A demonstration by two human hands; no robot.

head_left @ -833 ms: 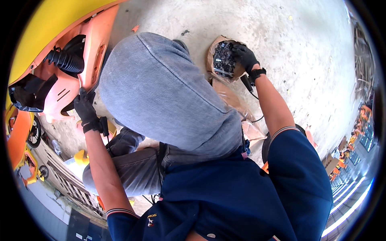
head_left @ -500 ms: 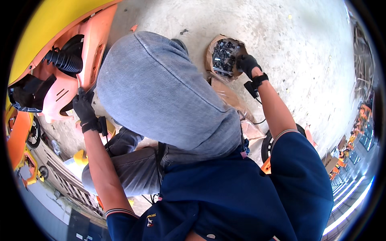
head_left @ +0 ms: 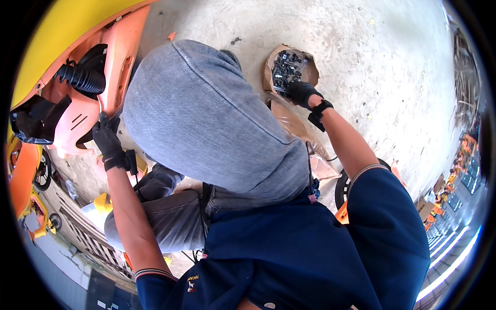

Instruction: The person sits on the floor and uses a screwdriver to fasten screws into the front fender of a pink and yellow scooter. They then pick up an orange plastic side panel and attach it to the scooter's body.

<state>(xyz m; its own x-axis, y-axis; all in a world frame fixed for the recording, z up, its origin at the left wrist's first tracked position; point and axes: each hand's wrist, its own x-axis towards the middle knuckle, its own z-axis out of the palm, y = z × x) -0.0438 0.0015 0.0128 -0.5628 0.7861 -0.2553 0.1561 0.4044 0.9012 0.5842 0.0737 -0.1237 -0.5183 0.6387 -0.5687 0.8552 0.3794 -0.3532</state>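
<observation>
1. A yellow, glossy curved body shell (head_left: 57,31) is arching across the far left, and an orange plastic panel (head_left: 111,62) with smooth moulded curves and two thin slots is sitting just below it.
2. A black ribbed rubber hose (head_left: 80,77) is lying against the upper part of the orange plastic panel, its rings closely stacked like a bellows.
3. The left hand (head_left: 108,142), in a black fabric glove with a wrist strap, is pressing against the lower edge of the orange plastic panel; its fingers are curling on that edge, but whether they are truly gripping it cannot be told.
4. A grey denim-clad knee (head_left: 206,119), coarse and finely woven, is rising to the right of the orange plastic panel and filling the middle.
5. A torn brown cardboard box (head_left: 271,67), rough-edged and rounded by the lens, is lying on pale concrete well to the right of the orange plastic panel; small black metal fasteners (head_left: 287,67) are heaped inside it.
6. The right hand (head_left: 299,93), also black-gloved, is resting at the near rim of the cardboard box, fingers bent down among the fasteners; what it is grasping is hidden.
7. Compared with a moment ago, the right hand is sitting lower at the box's near edge, uncovering more fasteners, while the left hand is staying put.
</observation>
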